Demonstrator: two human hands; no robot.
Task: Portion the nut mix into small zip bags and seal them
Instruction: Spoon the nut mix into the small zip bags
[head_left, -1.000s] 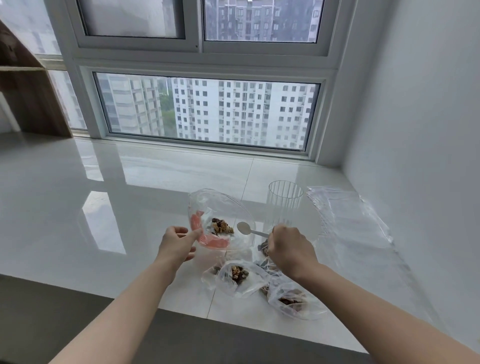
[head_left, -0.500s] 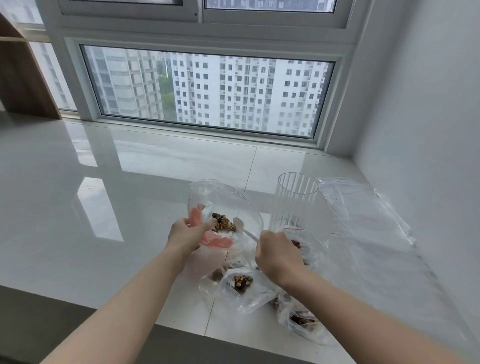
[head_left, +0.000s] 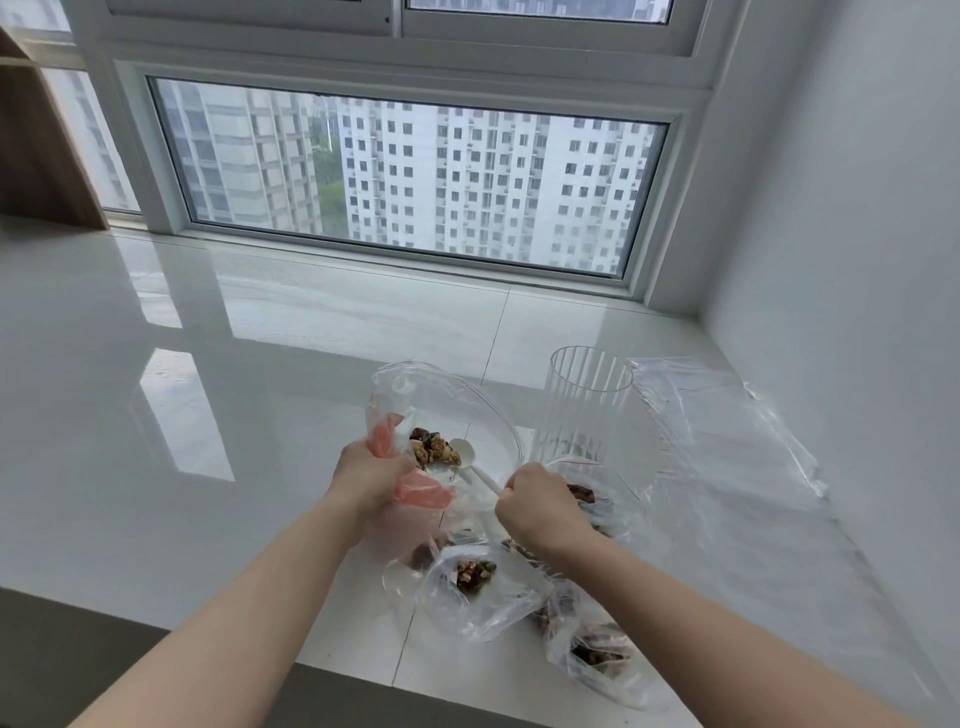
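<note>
Glossy white desk (head_left: 156, 364): my left hand (head_left: 370, 475) grasps the bag (head_left: 441, 410), right hand (head_left: 540, 506) the spoon (head_left: 470, 465); a slack rim risks spilling nuts (head_left: 434, 449).

Both arms stretched fwd, L hand (head_left: 366, 475) & R hand (head_left: 540, 501) fisted, each gripping smth.

right hand (head_left: 540, 506) hides spoon handle end | left fingers hidden

A glossy white tiled sill (head_left: 260, 364) runs to a wide window (head_left: 405, 176) showing grey-white tower blocks. White wall (head_left: 857, 208) at right; wooden shelf (head_left: 36, 156) at left.
</note>
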